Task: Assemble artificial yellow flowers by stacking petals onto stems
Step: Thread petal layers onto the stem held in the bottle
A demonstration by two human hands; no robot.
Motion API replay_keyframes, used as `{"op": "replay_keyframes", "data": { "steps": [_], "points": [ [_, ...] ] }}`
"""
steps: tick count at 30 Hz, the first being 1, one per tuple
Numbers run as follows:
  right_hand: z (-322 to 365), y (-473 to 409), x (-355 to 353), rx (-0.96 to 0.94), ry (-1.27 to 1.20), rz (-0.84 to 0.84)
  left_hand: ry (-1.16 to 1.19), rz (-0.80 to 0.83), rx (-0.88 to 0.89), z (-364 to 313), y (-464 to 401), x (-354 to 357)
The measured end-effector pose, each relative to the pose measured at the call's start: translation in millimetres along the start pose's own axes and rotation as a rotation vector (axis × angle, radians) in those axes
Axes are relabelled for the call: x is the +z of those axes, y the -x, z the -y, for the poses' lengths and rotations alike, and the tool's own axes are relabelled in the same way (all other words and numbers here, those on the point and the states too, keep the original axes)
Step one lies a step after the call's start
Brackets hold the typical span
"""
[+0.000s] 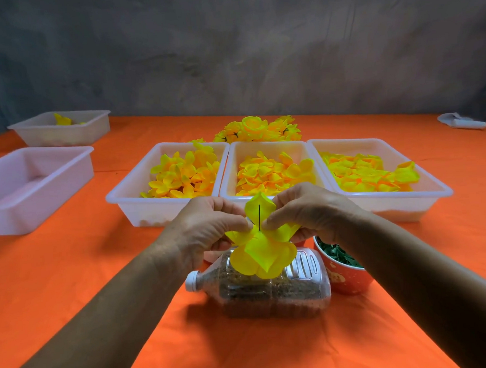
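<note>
Where the thin dark wire stem point(259, 217) passes down through the broad yellow fabric petal layer point(260, 253), its lower end is hidden behind the cloth, and whatever foot holds it cannot be made out. The petal layer also covers part of the clear ribbed plastic bottle point(275, 289) lying on its side, white-capped and packed with brown grainy filler. The red patterned paper cup point(346, 277) of green pieces is half hidden by the right forearm. The petals look soft, matte and rounded, cupped at the edges. The left hand point(207, 229) and the right hand point(307, 211) both pinch the petal layer close to the stem, thumbs and forefingers curled onto the fabric, above the orange tablecloth point(247, 350). Behind them stand three white plastic trays point(127, 197) of yellow petals.
</note>
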State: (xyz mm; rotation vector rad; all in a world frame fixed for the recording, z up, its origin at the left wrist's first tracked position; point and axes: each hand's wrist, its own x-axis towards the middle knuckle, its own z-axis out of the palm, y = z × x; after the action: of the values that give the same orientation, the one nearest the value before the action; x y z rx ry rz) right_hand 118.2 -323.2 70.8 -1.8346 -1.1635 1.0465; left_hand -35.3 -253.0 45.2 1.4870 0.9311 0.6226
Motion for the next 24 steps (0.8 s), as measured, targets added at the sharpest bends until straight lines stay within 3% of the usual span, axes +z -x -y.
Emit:
{"op": "replay_keyframes", "data": {
  "steps": [24],
  "points": [
    [-12,-8,6,0.001,-0.013,-0.025,-0.097,0.022,0.042,6,2,9]
  ]
}}
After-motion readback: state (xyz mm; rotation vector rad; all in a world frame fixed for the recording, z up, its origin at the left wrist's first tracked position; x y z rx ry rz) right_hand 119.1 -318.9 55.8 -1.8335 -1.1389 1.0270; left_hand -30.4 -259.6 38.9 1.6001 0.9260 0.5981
